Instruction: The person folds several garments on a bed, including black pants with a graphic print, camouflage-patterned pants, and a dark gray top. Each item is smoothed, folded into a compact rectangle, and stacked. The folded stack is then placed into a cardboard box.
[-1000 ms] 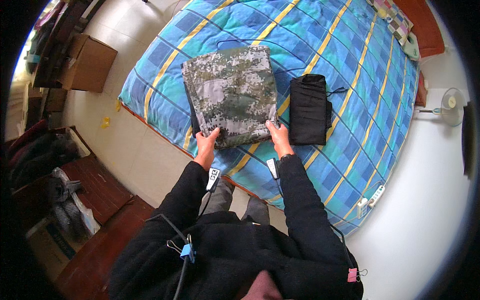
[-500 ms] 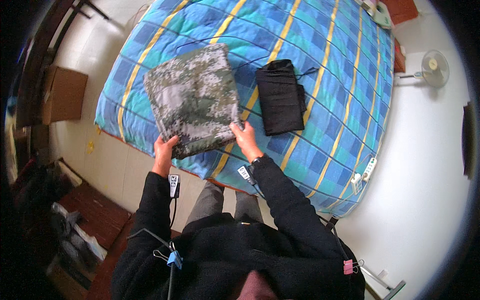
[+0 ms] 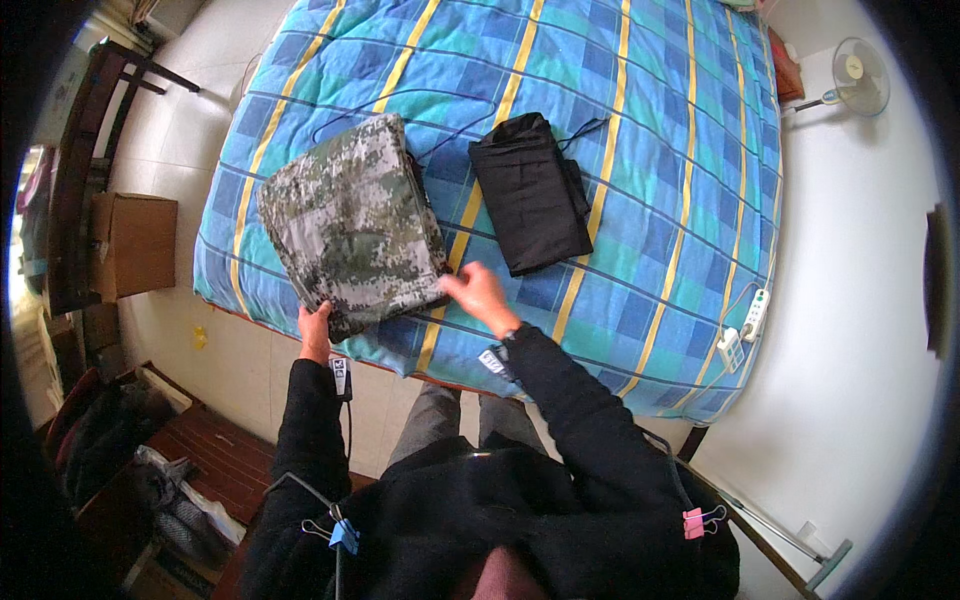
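On the near left part of the bed lies a folded camouflage garment (image 3: 355,220) in grey, green and white; its exact kind cannot be made out. My left hand (image 3: 315,330) pinches its near left corner, thumb on top and fingers underneath. At the near right corner is my right hand (image 3: 482,298), thumb and fingers apart, the thumb tip close to or touching the cloth edge. Just right of the camouflage piece, a folded black garment (image 3: 530,200) with thin dark strings rests untouched. A thin dark cord (image 3: 400,93) loops out behind the camouflage cloth.
A blue plaid quilt (image 3: 660,200) with yellow stripes covers the bed. White power strips (image 3: 745,330) sit at its right edge. A fan (image 3: 858,75) stands at the far right. Left on the floor is a cardboard box (image 3: 135,245); a dark red wooden bench (image 3: 215,450) is nearer.
My right hand has loosened from the garment's near right corner. My left hand keeps its hold. The camouflage garment now lies flatter, and the whole view has shifted.
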A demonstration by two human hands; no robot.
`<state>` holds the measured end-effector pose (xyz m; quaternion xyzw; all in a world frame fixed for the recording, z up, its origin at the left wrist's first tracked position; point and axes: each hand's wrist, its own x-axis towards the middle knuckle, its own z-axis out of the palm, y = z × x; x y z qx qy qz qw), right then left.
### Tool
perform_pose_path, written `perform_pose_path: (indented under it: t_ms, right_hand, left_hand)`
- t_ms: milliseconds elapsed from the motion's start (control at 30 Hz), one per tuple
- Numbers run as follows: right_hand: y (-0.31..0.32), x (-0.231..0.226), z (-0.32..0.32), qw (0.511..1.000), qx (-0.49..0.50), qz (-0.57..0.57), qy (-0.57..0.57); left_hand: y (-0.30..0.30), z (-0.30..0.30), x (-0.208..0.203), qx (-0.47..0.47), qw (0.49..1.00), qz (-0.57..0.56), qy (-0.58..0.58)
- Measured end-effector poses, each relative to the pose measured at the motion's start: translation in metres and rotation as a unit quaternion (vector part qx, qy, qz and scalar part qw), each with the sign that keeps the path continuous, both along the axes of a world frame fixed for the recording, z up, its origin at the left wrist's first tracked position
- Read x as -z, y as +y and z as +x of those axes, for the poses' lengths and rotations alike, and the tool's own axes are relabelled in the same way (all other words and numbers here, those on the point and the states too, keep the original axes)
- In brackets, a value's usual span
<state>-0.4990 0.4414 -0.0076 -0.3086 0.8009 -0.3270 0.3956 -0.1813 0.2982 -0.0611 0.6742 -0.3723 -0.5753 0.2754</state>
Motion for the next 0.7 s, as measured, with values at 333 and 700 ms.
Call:
perform_pose_path:
  t_ms: [333, 700]
  right_hand:
    - [0.042, 0.012, -0.153, 0.959, 0.121, 0.039, 0.254]
    - [0.010, -0.005, -0.030, 0.852, -0.299, -0.165, 0.396]
  left_hand:
    - [0.043, -0.039, -0.053, 0.063, 0.833, -0.430, -0.342]
    - [0.047, -0.250, -0.080, 0.162, 0.983, -0.065, 0.058]
